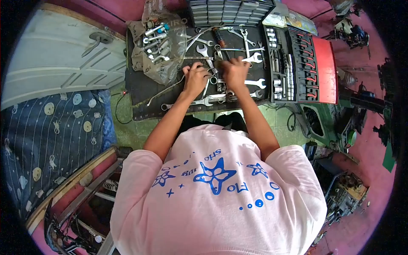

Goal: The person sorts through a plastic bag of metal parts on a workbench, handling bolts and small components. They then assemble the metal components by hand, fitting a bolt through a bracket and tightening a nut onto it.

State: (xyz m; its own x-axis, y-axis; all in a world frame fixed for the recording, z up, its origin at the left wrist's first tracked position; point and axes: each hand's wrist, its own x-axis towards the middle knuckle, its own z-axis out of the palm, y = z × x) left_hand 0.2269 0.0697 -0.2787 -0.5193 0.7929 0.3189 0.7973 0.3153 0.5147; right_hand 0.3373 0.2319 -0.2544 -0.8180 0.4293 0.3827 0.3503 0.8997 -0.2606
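Observation:
My left hand (196, 80) is over the dark mat, its fingers bent and its thumb side against the ring end of a combination wrench (213, 79). Smeared by motion, my right hand (235, 75) hovers just right of it above the tools; whether it holds anything is hidden. Beyond the hands lie an open-ended wrench (202, 52) and a screwdriver (219, 37) with an orange and black handle. Close to my right hand are more wrenches, among them a large one (256, 83) pointing right. Several wrenches (207, 100) lie along the near edge.
A clear plastic bag (163, 72) with sockets and tools sits on the left. An open socket case with a red edge (325, 70) stands at the right. Behind is a drawer cabinet (231, 12). A door (63, 55) is at far left, and cables (292, 121) lie on the floor.

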